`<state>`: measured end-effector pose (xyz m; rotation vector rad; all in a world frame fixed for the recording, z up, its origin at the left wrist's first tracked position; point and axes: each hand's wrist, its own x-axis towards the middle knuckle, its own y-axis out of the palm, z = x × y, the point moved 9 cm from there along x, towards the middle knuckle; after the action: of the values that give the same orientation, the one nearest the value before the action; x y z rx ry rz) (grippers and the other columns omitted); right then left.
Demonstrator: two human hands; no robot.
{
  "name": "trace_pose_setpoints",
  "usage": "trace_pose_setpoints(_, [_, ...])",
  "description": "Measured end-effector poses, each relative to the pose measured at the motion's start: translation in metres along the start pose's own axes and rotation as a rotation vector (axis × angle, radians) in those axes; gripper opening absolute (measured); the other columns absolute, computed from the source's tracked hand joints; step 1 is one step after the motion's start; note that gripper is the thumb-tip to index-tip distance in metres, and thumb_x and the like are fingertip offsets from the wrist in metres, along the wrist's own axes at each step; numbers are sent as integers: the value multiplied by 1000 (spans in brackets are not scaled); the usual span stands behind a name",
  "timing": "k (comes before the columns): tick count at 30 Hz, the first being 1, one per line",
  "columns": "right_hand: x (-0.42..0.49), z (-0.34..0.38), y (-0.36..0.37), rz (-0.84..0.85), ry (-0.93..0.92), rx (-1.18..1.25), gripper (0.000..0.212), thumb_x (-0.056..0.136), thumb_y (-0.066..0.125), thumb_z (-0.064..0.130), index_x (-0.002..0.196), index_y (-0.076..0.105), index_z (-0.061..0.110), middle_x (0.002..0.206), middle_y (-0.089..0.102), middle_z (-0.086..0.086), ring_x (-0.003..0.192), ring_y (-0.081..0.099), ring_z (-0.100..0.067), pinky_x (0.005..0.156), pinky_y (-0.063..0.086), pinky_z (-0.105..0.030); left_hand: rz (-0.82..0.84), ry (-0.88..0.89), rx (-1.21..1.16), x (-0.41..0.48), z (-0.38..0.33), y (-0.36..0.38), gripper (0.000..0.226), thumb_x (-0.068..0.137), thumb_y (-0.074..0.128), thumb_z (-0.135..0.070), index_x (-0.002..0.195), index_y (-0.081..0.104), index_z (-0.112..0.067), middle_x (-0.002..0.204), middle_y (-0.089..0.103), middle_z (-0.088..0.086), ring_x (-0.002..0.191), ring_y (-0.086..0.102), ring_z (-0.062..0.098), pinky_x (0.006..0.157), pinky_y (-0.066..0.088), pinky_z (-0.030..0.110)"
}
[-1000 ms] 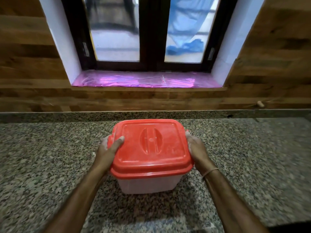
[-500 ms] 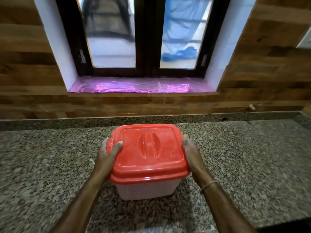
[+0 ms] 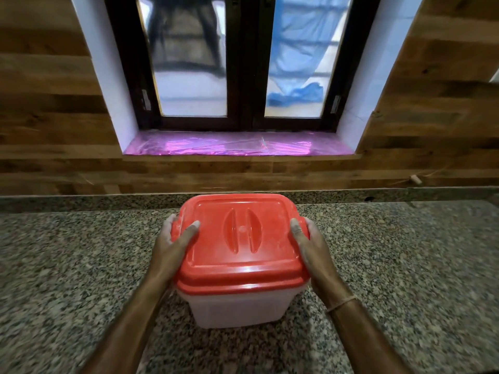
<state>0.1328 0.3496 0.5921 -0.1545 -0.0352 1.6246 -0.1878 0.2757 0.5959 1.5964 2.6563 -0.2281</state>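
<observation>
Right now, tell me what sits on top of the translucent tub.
A red lid covers the tub; the left hand and right hand grip its edges. The lid hides the contents.

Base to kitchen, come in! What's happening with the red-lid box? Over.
Left hand and right hand grip the red lid at its sides, thumbs on top. Lid on the pale box, box on granite counter. Nothing in the way.
</observation>
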Motion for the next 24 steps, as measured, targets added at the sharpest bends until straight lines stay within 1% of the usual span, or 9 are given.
trace_pose_setpoints(4, [2,20,-23,-42,-10,-20,67,83,65,69,136,52,31,122,69,-1,103,75,-24,83,65,-52,-9,89,-32,0,-35,18,91,83,74,-56,159,33,-28,155,48,6,128,58,23,108,50,48])
trace_pose_setpoints(8, [21,11,-75,5,184,162,56,89,76,36,136,51,17,121,70,-16,98,77,-35,77,66,-49,54,151,-66,-6,-64,79,91,88,72,-53,162,26,-24,149,41,-10,131,50,12,102,48,29])
trace_pose_setpoints(9, [27,7,-93,15,227,225,55,89,78,31,135,53,14,120,72,-18,97,77,-37,75,66,-49,85,157,-77,-7,-70,97,94,88,69,-59,163,25,-22,148,41,-9,133,49,12,104,47,29])
trace_pose_setpoints(11, [39,-4,-132,20,264,302,55,88,79,26,136,56,12,117,75,-21,93,78,-37,70,65,-45,186,174,-42,-11,-77,139,102,84,54,-78,161,27,-17,159,40,-1,143,47,22,116,42,41])
trace_pose_setpoints(13, [53,-17,-179,-33,248,305,54,88,79,25,137,58,13,114,77,-19,92,79,-35,68,65,-43,274,211,119,-16,-73,180,100,87,37,-86,159,29,-18,165,34,6,151,36,29,122,32,54])
trace_pose_setpoints(15, [65,-31,-233,-118,222,284,57,85,80,26,137,59,14,116,76,-18,95,78,-34,68,66,-41,275,215,380,-23,-54,218,96,90,31,-83,165,18,-24,172,15,1,158,15,21,127,18,51])
trace_pose_setpoints(17, [73,-51,-282,-191,213,273,69,75,87,33,136,61,13,119,75,-19,91,77,-30,66,65,-38,275,248,618,-30,-35,249,102,89,32,-84,165,8,-21,173,2,5,160,1,20,128,11,53])
trace_pose_setpoints(20, [93,-100,-337,-234,228,238,99,47,99,48,133,64,11,116,76,-20,79,79,-24,68,64,-39,247,271,849,-36,-14,288,97,95,44,-70,165,4,-16,172,-9,10,160,-7,24,126,6,58])
trace_pose_setpoints(24, [112,-164,-348,-240,295,200,62,73,89,21,128,66,3,116,73,-26,67,77,-17,59,63,-33,135,279,979,-35,-15,295,94,97,47,-64,165,6,-15,173,-10,8,160,-3,24,125,6,58])
